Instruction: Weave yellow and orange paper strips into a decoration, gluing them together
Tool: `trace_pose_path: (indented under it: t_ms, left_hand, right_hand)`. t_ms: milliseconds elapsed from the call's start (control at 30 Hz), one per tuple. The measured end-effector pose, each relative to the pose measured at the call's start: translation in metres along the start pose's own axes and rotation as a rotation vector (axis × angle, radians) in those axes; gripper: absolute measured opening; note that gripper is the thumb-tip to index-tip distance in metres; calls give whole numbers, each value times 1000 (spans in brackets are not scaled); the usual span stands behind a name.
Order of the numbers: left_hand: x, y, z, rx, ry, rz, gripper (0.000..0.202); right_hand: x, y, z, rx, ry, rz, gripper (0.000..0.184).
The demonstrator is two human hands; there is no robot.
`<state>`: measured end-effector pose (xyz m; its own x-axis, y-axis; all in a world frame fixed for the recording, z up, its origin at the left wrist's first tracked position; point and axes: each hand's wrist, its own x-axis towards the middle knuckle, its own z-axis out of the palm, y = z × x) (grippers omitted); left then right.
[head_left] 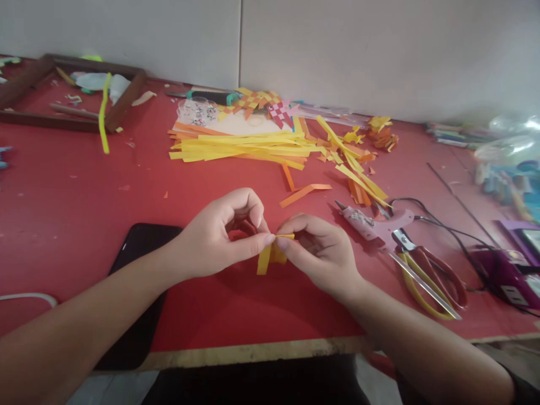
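Between my two hands, above the red table, is a yellow paper strip (264, 261) with folds in it; one end hangs down. My left hand (230, 236) pinches it between thumb and fingertip. From the other side my right hand (323, 250) grips it the same way, and the two thumbs nearly meet. The fingers cover part of the strip, so its full shape is hidden. Beyond the hands lie a bent orange paper strip (306, 194) and a pile of yellow paper strips (240, 146).
A black phone (139, 270) lies under my left forearm. To the right are a pink glue gun (375, 228), scissors (430, 281) and a purple box (508, 275) with cables. A brown wooden frame (25, 117), woven paper fish (253, 104) and a bead case (198, 111) sit at the back.
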<state>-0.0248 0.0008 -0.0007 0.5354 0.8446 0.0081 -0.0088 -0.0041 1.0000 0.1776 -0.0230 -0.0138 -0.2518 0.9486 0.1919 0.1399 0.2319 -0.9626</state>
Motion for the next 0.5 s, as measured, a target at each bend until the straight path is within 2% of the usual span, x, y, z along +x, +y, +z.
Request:
trace_pose_path:
  t_ms: [300,500]
  left_hand:
    - [1,0,0,59,28,11,19]
    - [1,1,1,82,33,6,19]
  right_hand:
    - [1,1,0,86,4,95,9]
    - [1,0,0,113,-77,137,14]
